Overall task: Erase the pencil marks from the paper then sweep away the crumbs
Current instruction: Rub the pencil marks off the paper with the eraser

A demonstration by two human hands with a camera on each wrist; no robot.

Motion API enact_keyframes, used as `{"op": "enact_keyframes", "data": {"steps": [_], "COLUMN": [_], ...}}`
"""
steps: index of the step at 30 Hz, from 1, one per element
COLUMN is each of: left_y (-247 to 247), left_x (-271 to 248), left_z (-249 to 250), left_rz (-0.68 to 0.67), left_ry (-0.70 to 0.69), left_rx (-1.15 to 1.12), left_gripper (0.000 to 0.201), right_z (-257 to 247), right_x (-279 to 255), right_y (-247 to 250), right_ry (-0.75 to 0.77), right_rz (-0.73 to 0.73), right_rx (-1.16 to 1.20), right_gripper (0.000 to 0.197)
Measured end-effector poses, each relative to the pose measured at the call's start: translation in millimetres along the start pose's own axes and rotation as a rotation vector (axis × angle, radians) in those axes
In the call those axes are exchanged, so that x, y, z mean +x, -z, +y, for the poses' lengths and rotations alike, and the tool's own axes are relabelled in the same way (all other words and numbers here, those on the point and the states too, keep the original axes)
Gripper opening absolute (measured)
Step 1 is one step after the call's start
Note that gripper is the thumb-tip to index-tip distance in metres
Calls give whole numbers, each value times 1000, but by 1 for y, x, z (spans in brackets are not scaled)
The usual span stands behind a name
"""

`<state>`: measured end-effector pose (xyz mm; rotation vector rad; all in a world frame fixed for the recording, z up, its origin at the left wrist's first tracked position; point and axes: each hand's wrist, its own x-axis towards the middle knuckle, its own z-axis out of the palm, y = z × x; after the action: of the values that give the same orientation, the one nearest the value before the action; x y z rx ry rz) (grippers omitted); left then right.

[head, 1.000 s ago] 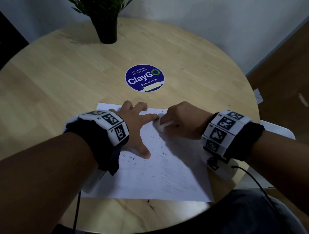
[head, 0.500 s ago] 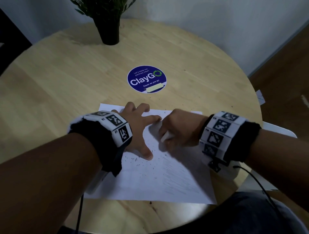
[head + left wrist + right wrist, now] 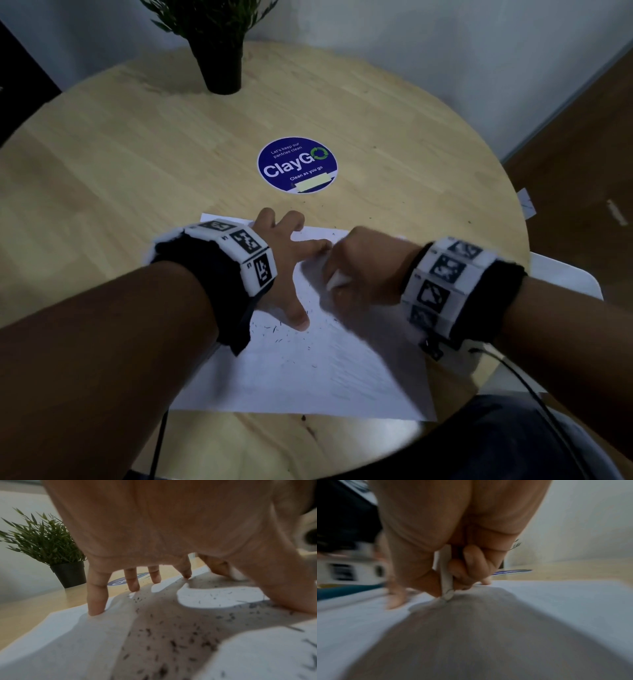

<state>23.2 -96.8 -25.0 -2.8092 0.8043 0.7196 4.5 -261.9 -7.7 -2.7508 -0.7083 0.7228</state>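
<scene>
While the left hand [image 3: 286,274] presses down on the sheet of paper [image 3: 325,377] with its fingers [image 3: 97,601] spread and straight, the right hand [image 3: 366,270] grips a white eraser [image 3: 447,577] between thumb and curled fingers, its lower end touching the paper near the sheet's far edge, just beside the left index finger. Dark eraser crumbs [image 3: 171,641] lie scattered on the paper under and around the left palm. The paper lies flat on a round wooden table [image 3: 120,164], near a blue round sticker [image 3: 297,165] and a potted plant [image 3: 219,51] farther back.
</scene>
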Motion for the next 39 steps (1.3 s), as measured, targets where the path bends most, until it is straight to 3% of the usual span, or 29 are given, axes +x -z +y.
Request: {"op": "enact_keyframes", "data": {"steps": [2, 3, 7, 9, 11, 12, 14, 16, 20, 24, 26, 30, 34, 39], "left_y": [1, 2, 1, 2, 4, 4, 3, 2, 2, 0, 0, 0, -2, -2], "left_x": [1, 1, -1, -1, -1, -1, -1, -1, 1, 0, 0, 1, 0, 0], "left_z": [1, 1, 3, 3, 3, 3, 4, 4, 2, 3, 2, 0, 2, 1], "left_rz": [-18, -17, 4, -7, -13, -11, -2, 0, -17, 10, 12, -1, 22, 14], "left_ry": [-1, 2, 12, 10, 7, 9, 13, 13, 3, 8, 5, -5, 7, -7], "left_rx": [12, 14, 2, 1, -1, 1, 8, 9, 11, 13, 7, -4, -5, 9], "left_gripper": [114, 114, 111, 113, 115, 114, 112, 111, 116, 111, 111, 115, 111, 114], "right_z": [-8, -6, 14, 2, -6, -5, 6, 11, -8, 5, 2, -11, 8, -13], "right_x": [-6, -4, 8, 0, -6, -4, 5, 8, -6, 6, 3, -10, 7, -15], "right_y": [-5, 0, 10, -1, -4, 2, 13, 13, -2, 9, 7, 0, 7, -4], "right_ry": [95, 68, -67, -23, 51, 18, -91, -103, 28, -130, -101, 65, -117, 68], "right_rz": [-167, -177, 56, 24, -107, -120, -30, 33, -150, 13, 1, -167, 49, -167], "right_rx": [0, -8, -7, 16, 6, 6, 7, -5, -42, -36, -47, -48, -42, -74], "right_gripper": [11, 16, 10, 9, 12, 15, 13, 13, 16, 15, 13, 15, 13, 19]}}
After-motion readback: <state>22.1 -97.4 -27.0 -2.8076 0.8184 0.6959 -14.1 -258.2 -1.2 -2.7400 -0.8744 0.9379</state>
